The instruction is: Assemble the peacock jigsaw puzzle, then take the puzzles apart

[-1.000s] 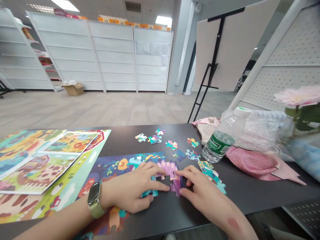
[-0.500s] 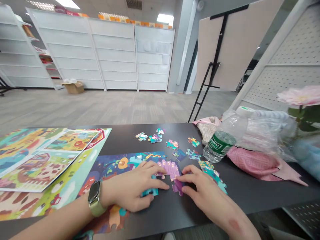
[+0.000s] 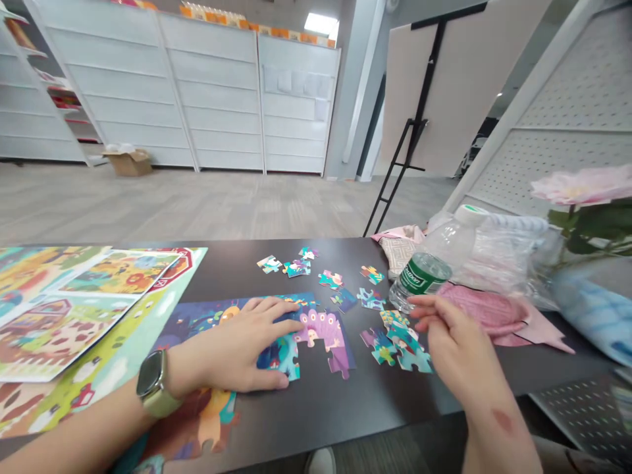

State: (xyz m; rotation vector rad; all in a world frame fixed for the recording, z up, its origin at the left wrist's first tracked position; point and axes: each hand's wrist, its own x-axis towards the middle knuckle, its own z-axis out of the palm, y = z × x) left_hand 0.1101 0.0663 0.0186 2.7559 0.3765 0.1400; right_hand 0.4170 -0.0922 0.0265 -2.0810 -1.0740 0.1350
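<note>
My left hand, a watch on its wrist, lies flat with fingers spread over a partly joined jigsaw puzzle. Past its fingertips a purple puzzle section shows, with a notched gap below it. My right hand hovers right of a cluster of teal and purple puzzle pieces, its fingers loosely bent and nothing visible in them. Those fingertips are close to the base of a water bottle. Several loose puzzle pieces are scattered farther back on the black table.
Illustrated sheets cover the table's left side. At the right are a pink cloth pouch, clear plastic packaging and a pink flower. An easel stands beyond the table, with white shelving farther back.
My right hand has moved right, off the purple section's edge, to beside the loose pieces and the bottle. My left hand has stayed on the puzzle, and the view has shifted slightly.
</note>
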